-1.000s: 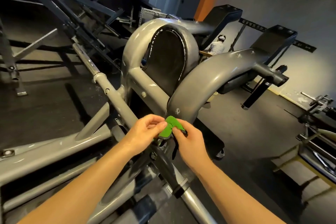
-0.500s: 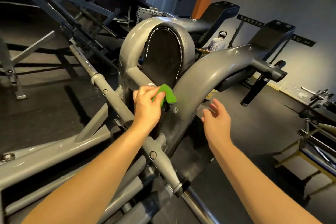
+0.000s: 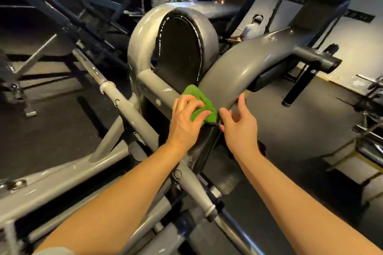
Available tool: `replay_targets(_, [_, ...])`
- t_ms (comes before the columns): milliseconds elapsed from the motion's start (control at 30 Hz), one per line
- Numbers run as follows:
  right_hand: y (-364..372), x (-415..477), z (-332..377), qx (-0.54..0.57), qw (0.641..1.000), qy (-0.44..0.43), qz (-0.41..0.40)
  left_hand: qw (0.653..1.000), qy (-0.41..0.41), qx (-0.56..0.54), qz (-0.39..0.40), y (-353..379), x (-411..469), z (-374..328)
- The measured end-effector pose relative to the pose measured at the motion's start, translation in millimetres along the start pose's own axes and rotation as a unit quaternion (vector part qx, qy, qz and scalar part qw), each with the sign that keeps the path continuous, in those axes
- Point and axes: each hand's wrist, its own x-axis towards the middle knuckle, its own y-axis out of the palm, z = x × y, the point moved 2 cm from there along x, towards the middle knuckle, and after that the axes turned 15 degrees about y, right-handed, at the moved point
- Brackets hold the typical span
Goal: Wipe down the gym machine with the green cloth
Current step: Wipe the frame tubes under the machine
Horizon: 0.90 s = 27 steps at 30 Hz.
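"Wiping under way yet, or is the green cloth (image 3: 198,100) only being carried?"

"Under way, I'd judge. A second ago both hands pinched it lower down, in front of the gym machine (image 3: 238,64). Half a second ago the left hand (image 3: 186,119) held it alone, lifted off the metal. Now that hand has it bunched and pressed down where the grey tube (image 3: 153,86) meets the curved arm (image 3: 259,51)."

"How is it held?"

"Fingers curled over the top, thumb tucked in from the near side, so the cloth is clamped between them. Most of it sticks out beyond the knuckles, and a corner hangs just right of the grip."

"And the right hand (image 3: 240,125)?"

"It had swung well away; it has come back and sits just right of the grip, fingers spread and loose, holding nothing. The thumb points up toward the curved arm's lower edge. I cannot tell whether the fingertips (image 3: 224,113) touch the hanging corner or only come close."

"What does that mean for the job?"

"Early days. Only this joint is under the cloth. The black pad (image 3: 180,51) above the grip and the long curve running off up and to the right have yet to be reached."

"Wrist position?"

"The left forearm comes in low from the near left, wrist roughly straight and knuckles up. That suits a push along the tube."
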Motion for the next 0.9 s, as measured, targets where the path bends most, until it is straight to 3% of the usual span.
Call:
replay_targets(100, [1.4, 1.7, -7.7, -0.009, 1.0, -0.011, -0.016, 0.999, -0.016, -0.024, 0.013, 6.4, -26.4, 17.7])
replay_targets(233, [2.0, 5.0, -17.0, -0.016, 0.999, -0.026, -0.015, 0.99, -0.096, -0.045, 0.093, 14.2, -83.7, 40.2])
replay_targets(333, [2.5, 5.7, -19.8, -0.003, 1.0, -0.019, -0.01, 0.988, -0.124, -0.06, 0.068, 12.7, -85.1, 36.4])
replay_targets(467, [1.8, 5.0, -22.5, 0.009, 1.0, -0.013, -0.009, 0.993, -0.076, -0.085, -0.014, 5.4, -21.3, 3.1])
replay_targets(567, [0.5, 5.4, -21.9, 0.015, 1.0, -0.021, 0.0, 0.994, -0.024, -0.103, -0.01, 10.3, 14.6, -9.5])
replay_targets(733, [1.5, 6.2, -24.3, 0.008, 0.999, -0.032, 0.008, 0.995, 0.009, -0.097, -0.003, 10.4, -6.5, 7.5])
replay_targets(800, [3.8, 5.2, -25.2, 0.007, 1.0, -0.029, 0.006, 0.995, -0.027, -0.094, 0.008, 11.5, -31.2, 18.2])
replay_targets(900, [3.3, 2.0, -25.3, 0.009, 1.0, -0.025, 0.0, 0.983, -0.147, -0.093, 0.049, 18.5, -79.8, 34.2])
